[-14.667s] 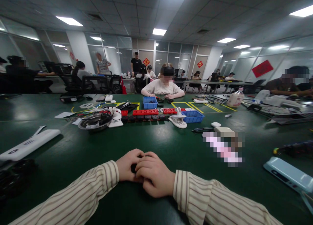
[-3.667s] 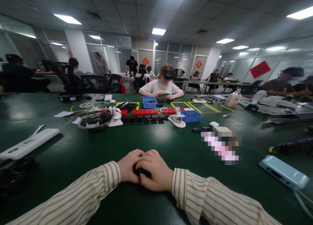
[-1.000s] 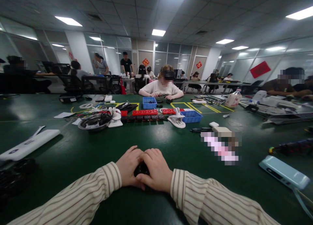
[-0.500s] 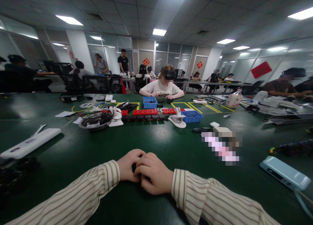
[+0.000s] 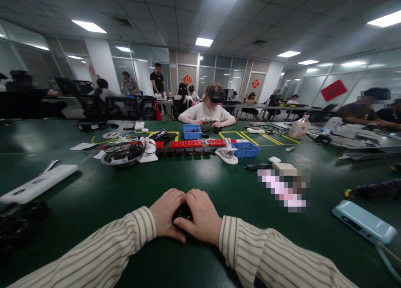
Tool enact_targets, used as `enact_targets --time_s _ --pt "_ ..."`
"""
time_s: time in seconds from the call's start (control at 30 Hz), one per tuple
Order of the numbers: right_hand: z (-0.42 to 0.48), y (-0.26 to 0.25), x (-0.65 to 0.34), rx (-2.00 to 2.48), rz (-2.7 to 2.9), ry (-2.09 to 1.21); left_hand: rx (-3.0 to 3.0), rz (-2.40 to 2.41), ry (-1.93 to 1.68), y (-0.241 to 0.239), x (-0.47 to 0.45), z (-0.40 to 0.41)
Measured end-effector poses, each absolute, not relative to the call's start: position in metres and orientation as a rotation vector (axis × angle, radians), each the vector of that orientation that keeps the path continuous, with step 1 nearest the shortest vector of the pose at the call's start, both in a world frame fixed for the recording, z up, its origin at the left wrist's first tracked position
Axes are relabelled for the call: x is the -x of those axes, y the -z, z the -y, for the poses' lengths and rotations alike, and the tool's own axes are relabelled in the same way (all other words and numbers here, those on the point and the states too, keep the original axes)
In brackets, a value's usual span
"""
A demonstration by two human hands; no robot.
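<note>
Between my two hands, just above or on the green tabletop, is a small glossy black object. Much of it is covered, so its kind cannot be made out. My left hand wraps it from the left, thumb pointing down toward the table. From the other side my right hand closes over it, thumb lying across its front. The fingertips of both hands meet at the top.
Across the green table sits a person working near a blue bin. Red and black strips, a white clip stand, another blue bin and a metal bowl lie midway. Light-blue and white devices flank me.
My right hand has shifted from overlapping the left fingers to gripping beside them. Its thumb now lies across the black object, and more of that object shows.
</note>
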State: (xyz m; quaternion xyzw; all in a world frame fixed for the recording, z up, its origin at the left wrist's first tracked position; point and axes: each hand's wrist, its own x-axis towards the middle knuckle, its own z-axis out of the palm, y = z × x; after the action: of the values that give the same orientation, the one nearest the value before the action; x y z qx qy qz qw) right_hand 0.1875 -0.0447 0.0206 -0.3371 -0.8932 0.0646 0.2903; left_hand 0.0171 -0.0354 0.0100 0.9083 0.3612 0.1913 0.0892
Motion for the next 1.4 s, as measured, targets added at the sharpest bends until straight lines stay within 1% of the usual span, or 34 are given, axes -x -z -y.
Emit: enact_targets --time_s 0.2,0.37,0.6,0.7,0.83,0.93,1.03,1.23,1.4 --pt "0.043 -0.022 -0.187 0.833 2.453 -0.202 -2.636 -1.111 -0.516 -0.012 -0.019 0.037" --pt "0.042 -0.023 -0.188 0.581 2.461 -0.257 -2.6 -0.994 -0.477 -0.007 -0.013 0.03" --pt "0.042 -0.02 -0.188 0.273 2.461 -0.265 -2.635 -0.971 -0.466 -0.001 -0.013 0.027" --pt "0.045 -0.023 -0.189 0.332 2.388 -0.288 -2.62 -0.988 -0.487 -0.002 -0.013 0.028" --pt "0.046 -0.024 -0.19 0.643 2.299 -0.25 -2.589 -1.036 -0.527 -0.005 -0.014 0.032" --pt "0.045 -0.021 -0.189 0.826 2.331 -0.2 -2.613 -1.085 -0.553 -0.008 -0.017 0.036" --pt "0.042 -0.018 -0.187 0.896 2.399 -0.15 -2.63 -1.133 -0.544 -0.009 -0.021 0.039" --pt "0.04 -0.02 -0.188 0.822 2.466 -0.175 -2.576 -1.091 -0.542 -0.007 -0.019 0.034" --pt "0.042 -0.023 -0.189 0.495 2.522 -0.218 -2.545 -0.926 -0.479 -0.005 -0.01 0.025"
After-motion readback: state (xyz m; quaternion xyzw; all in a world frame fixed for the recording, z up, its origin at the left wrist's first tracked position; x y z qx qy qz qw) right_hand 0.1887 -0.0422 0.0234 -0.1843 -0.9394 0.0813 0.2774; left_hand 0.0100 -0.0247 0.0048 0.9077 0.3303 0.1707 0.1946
